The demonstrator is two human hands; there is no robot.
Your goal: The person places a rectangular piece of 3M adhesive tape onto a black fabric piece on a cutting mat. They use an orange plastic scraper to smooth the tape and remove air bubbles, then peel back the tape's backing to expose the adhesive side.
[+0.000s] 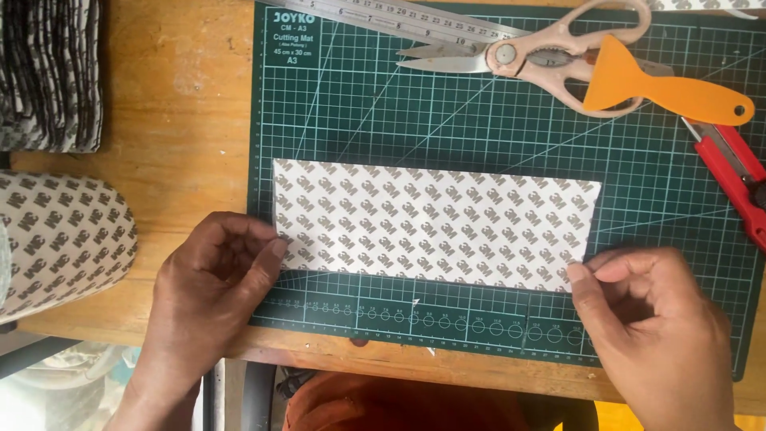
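On the cutting mat (pixel 335 120): patterned sheet (pixel 435 223), lying flat.
Your left hand (pixel 211 279): pinches its left edge.
Your right hand (pixel 646 311): pinches its lower right corner.

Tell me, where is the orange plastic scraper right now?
The orange plastic scraper lies at the top right of the green cutting mat, its blade overlapping the pale-handled scissors, just above the red utility knife.

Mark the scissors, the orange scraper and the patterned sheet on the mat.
scissors (pixel 504 54), head view, on the pivot screw.
orange scraper (pixel 618 80), head view, on the wide blade.
patterned sheet (pixel 435 223), head view, on its middle, between both hands.
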